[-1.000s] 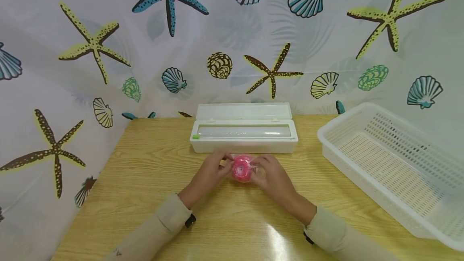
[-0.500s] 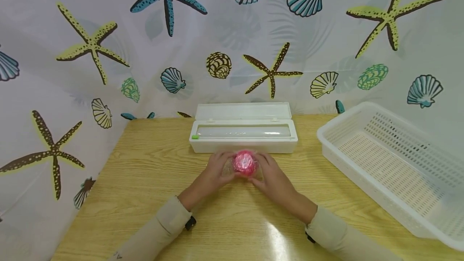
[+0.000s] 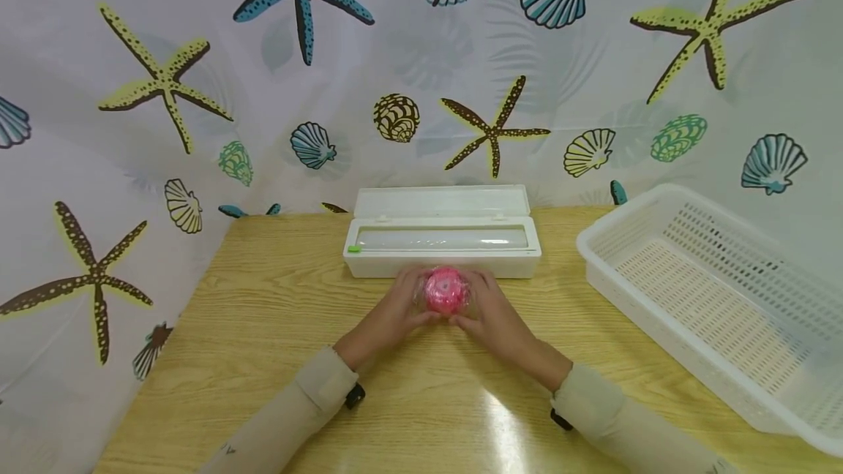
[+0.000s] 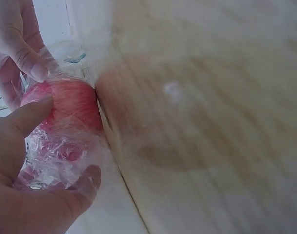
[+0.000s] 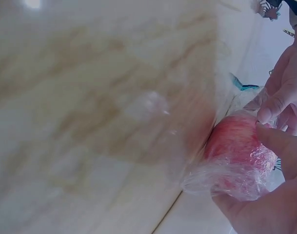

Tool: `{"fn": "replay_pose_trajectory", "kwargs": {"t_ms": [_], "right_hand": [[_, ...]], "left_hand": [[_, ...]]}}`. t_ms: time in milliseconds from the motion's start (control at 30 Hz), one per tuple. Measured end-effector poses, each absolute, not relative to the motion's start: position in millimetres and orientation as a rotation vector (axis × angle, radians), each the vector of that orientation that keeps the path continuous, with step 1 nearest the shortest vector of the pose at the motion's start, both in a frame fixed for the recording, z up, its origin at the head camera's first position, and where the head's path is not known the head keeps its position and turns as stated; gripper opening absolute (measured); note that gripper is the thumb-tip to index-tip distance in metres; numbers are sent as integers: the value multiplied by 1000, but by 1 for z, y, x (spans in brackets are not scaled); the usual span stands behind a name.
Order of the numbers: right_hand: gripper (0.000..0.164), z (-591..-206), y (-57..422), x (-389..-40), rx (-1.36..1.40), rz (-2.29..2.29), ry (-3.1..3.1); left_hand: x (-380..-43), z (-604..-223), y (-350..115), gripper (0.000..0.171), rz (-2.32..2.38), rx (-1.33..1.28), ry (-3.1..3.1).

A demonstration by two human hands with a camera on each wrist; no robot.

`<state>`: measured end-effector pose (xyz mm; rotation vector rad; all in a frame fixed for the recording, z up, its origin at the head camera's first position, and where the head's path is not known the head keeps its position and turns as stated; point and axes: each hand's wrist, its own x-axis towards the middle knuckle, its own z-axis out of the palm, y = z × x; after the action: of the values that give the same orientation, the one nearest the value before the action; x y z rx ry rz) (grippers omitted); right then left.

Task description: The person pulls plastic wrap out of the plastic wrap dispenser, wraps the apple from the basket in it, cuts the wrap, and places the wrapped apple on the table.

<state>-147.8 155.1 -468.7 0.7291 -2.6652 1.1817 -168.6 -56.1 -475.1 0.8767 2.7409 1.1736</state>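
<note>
A red apple point(image 3: 446, 291) wrapped in crinkled cling film point(image 4: 55, 156) sits at the middle of the table, close in front of a white film dispenser point(image 3: 441, 266). My left hand point(image 3: 394, 311) holds its left side, with fingers and thumb curved round the wrap. From the other side, my right hand point(image 3: 495, 317) grips it the same way. Loose, bunched film bulges out between the fingers in both wrist views. In the right wrist view, red streaked skin of the apple point(image 5: 233, 136) shows through the clear layers.
The dispenser's lid point(image 3: 441, 202) is raised, with a film roll point(image 3: 441, 239) inside and a green tab point(image 3: 354, 249) at its left. A white slotted plastic basket point(image 3: 658, 328) stands on the right. Behind the wooden table point(image 3: 276, 298) hangs a shell-and-starfish cloth point(image 3: 369, 50).
One second ago the fingertips were pinching film at the apple's sides. Since then the apple has turned and shifted slightly back, and both hands now cup it.
</note>
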Motion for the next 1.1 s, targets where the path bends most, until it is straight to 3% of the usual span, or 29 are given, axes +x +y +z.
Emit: {"fn": "replay_pose_trajectory", "kwargs": {"t_ms": [633, 1100], "right_hand": [[73, -447, 164, -143, 622, 1439, -2632], [73, -408, 163, -122, 626, 1554, -2456]], "left_hand": [[-161, -466, -57, 70, 1592, 662, 2564], [-117, -394, -50, 66, 1949, 642, 2337]]}}
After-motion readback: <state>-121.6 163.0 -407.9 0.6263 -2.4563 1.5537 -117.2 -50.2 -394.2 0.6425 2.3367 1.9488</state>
